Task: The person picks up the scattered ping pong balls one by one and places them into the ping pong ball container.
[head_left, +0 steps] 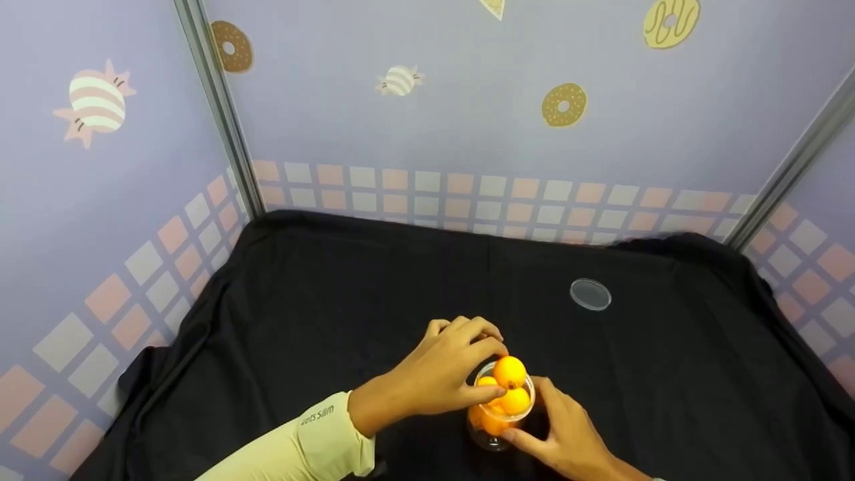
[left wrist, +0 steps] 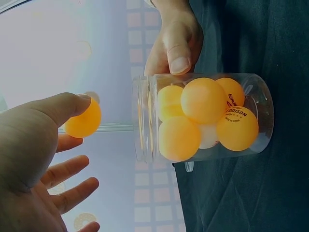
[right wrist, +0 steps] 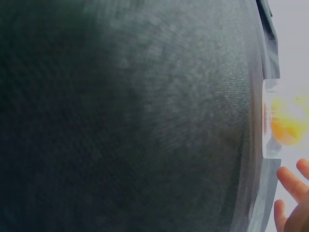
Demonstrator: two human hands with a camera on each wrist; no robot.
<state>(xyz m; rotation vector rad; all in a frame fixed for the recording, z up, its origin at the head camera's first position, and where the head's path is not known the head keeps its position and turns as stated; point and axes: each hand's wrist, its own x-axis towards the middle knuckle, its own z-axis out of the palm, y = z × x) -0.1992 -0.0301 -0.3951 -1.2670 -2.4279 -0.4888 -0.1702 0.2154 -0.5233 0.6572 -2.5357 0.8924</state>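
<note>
A clear jar (left wrist: 263, 113) with orange table tennis balls (left wrist: 203, 101) inside stands on black cloth, its mouth uncovered. Above the mouth, my left hand (head_left: 454, 371) pinches one orange ball (left wrist: 83, 120) between thumb and index finger; its other fingers are spread. My right hand (head_left: 568, 427) holds the side of the jar, with the thumb (left wrist: 177, 55) against the wall in the left wrist view. Part of the jar (right wrist: 270, 121) shows at the right edge of the right wrist view, where the balls look washed out. Some fingers (right wrist: 291, 183) appear below it.
A clear round lid (head_left: 590, 294) lies on the black cloth (head_left: 374, 280), beyond the jar and to its right. Lilac walls (head_left: 467, 127) with printed sweets and checks surround the table at the back and both sides.
</note>
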